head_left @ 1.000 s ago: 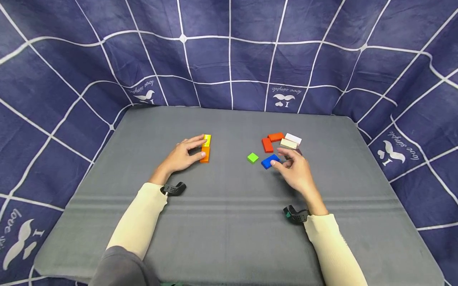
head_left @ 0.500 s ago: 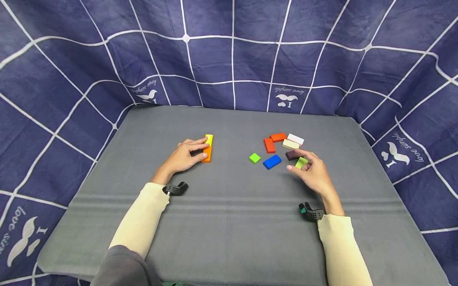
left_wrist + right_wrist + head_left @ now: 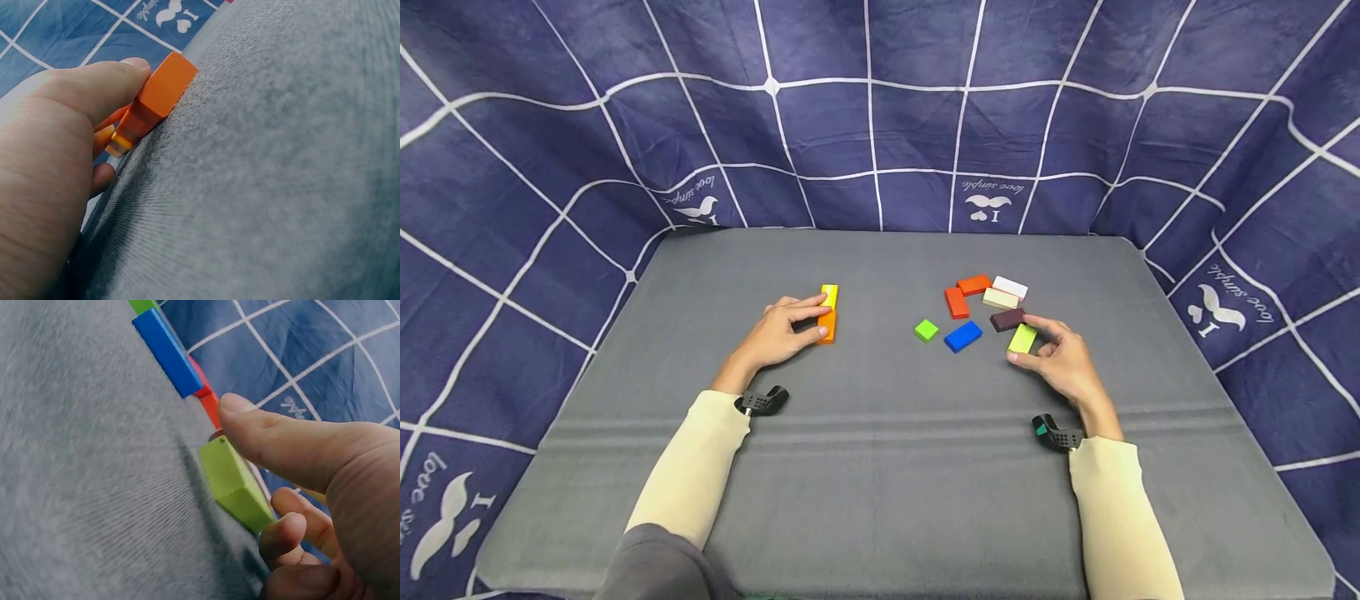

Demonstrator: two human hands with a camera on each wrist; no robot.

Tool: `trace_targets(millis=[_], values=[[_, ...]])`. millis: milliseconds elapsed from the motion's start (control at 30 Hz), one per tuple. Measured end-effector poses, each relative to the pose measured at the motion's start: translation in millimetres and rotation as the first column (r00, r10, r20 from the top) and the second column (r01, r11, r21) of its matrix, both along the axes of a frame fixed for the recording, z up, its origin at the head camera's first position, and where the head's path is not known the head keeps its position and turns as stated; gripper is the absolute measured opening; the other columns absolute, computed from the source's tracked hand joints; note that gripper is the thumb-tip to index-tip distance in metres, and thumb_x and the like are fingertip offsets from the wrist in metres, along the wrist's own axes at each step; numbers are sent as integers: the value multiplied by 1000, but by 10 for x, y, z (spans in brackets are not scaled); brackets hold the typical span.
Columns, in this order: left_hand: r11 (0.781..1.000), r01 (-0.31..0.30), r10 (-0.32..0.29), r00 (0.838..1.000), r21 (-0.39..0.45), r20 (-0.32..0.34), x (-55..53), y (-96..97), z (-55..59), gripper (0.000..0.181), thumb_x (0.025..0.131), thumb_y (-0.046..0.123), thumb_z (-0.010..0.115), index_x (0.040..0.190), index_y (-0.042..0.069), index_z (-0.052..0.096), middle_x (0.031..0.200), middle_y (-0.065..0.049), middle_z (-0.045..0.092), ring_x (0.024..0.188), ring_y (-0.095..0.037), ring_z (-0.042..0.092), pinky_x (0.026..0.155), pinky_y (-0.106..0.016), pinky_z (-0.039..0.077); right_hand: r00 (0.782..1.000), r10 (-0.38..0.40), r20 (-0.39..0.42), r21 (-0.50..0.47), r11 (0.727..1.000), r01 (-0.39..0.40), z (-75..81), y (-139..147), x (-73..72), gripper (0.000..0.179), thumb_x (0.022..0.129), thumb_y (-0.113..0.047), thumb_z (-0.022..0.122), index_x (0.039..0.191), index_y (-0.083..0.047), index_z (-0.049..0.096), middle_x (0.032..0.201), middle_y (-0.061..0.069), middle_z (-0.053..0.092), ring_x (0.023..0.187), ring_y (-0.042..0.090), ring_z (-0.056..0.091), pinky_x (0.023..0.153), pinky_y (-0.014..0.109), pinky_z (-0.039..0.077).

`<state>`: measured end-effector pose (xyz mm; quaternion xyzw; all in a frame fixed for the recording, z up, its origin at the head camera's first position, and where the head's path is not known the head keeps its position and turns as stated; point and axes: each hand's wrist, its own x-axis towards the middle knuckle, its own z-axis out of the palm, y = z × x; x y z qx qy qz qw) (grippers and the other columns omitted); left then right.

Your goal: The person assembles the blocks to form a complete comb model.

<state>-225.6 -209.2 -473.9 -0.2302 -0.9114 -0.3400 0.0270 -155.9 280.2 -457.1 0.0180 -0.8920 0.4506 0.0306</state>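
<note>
At the left, my left hand [image 3: 784,332] has its thumb and fingers at an orange block [image 3: 827,328], which lies end to end with a yellow block [image 3: 830,295]. In the left wrist view the thumb lies against the orange block [image 3: 164,84], with curled fingers partly hidden behind it. My right hand [image 3: 1063,365] holds a light green block [image 3: 1022,338] between thumb and forefinger. A dark brown block [image 3: 1007,320] is close to the forefinger tip. The right wrist view shows the light green block [image 3: 232,482] tilted just over the cloth, below the thumb.
Left of the right hand lie a blue block [image 3: 963,337] and a small green block [image 3: 927,331]. Behind them are two red blocks [image 3: 957,302], a cream block [image 3: 1001,298] and a white block [image 3: 1011,287]. A blue checked curtain [image 3: 880,125] surrounds the grey table [image 3: 880,467].
My right hand has moved rightward from beside the blue block to the light green block and closed its thumb and forefinger on it. The left hand stays at the orange and yellow blocks.
</note>
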Motion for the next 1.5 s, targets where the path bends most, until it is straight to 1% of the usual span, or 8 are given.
trace_targets(millis=[267, 533, 733, 900, 1000, 1133, 1367, 1500], values=[[1000, -10, 10, 1000, 5, 1, 14, -21, 9, 45, 91, 44, 72, 132, 28, 68, 150, 14, 53, 122, -16, 52, 98, -40, 30, 997, -47, 62, 12, 999, 46, -46, 2, -4, 78, 71, -20, 92, 140, -12, 58, 62, -1, 50, 50, 2, 43, 47, 26, 37], [999, -27, 27, 1000, -17, -10, 25, -10, 50, 45, 90, 42, 74, 133, 29, 67, 150, 15, 53, 120, -15, 53, 95, -39, 31, 995, -72, 71, 50, 996, 68, -49, 15, 1, 75, 74, -20, 90, 140, -7, 57, 58, -5, 52, 50, 2, 44, 49, 26, 37], [1000, -19, 19, 1000, -10, -1, 55, 24, 4, 46, 91, 44, 72, 133, 27, 67, 150, 11, 53, 122, -18, 53, 98, -41, 31, 995, -72, 69, 80, 995, 67, -52, 49, 37, 70, 76, -19, 88, 138, -6, 58, 60, -4, 53, 53, 3, 45, 53, 25, 38], [1000, -9, 9, 1000, -1, -1, 43, 31, -25, 46, 91, 45, 72, 133, 27, 67, 149, 12, 54, 122, -18, 53, 99, -41, 30, 994, -78, 78, 46, 996, 75, -47, 60, 60, 70, 76, -18, 88, 137, -6, 57, 70, 4, 57, 53, 0, 45, 50, 24, 38], [1000, -14, 14, 1000, 2, -18, 15, 10, -15, 44, 91, 44, 72, 132, 27, 68, 149, 13, 54, 121, -17, 53, 99, -41, 30, 993, -81, 82, -11, 997, 82, -20, 31, 56, 71, 77, -19, 88, 139, -6, 56, 98, 11, 62, 57, -2, 48, 51, 23, 40], [1000, -10, 10, 1000, -2, -28, -17, -8, 16, 45, 92, 45, 71, 133, 27, 67, 149, 12, 54, 121, -18, 53, 99, -42, 30, 992, -107, 68, -116, 987, 115, 35, -18, 41, 71, 78, -18, 88, 141, -9, 54, 128, 9, 54, 61, -3, 50, 51, 20, 41], [1000, -16, 15, 1000, -17, -25, -30, 10, 30, 45, 92, 46, 71, 134, 29, 67, 149, 15, 54, 120, -15, 53, 99, -39, 30, 995, -95, 26, -159, 982, 98, 121, -108, 19, 71, 76, -20, 89, 139, -15, 56, 122, 0, 54, 60, 0, 49, 52, 20, 41], [1000, -11, 11, 1000, -15, -25, -15, 29, 17, 44, 91, 42, 73, 133, 28, 67, 148, 13, 55, 121, -16, 53, 97, -39, 29, 997, -68, 24, -165, 984, 71, 188, -158, 31, 71, 77, -18, 89, 140, -16, 56, 121, 2, 54, 61, 2, 48, 52, 21, 39]])
